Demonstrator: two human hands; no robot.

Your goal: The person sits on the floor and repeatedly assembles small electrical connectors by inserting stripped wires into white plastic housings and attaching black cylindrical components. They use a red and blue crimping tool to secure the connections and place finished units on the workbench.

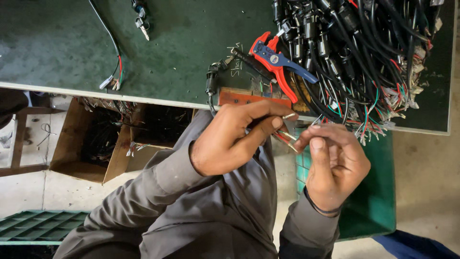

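1. The left hand (230, 139) is closed, pinching thin wire ends (287, 135) between thumb and forefinger, just below the table edge.
2. The right hand (335, 163) meets it from the other side, its fingertips (306, 141) pinched on the same wire ends; a dark band sits on that wrist. The two hands almost touch at the wires.
3. Grey sleeves (191, 201) fill the space below both hands.
4. Under the table, to the left, an open cardboard box (91, 148) holds dark wire scraps. A green crate (373, 192) stands behind the right hand.
5. Just above the hands, at the edge of the green table (57, 43), lies an orange-brown block (239, 96).
6. Beyond the block rests a wire stripper (278, 62) with red and blue handles, its handles reaching toward the cable heap.
7. A large pile of black cables (364, 52) with red, green and white wire ends covers the right part of the table.
8. Farther left, a single cable (112, 72) with bared coloured ends lies alone, well apart from the pile.
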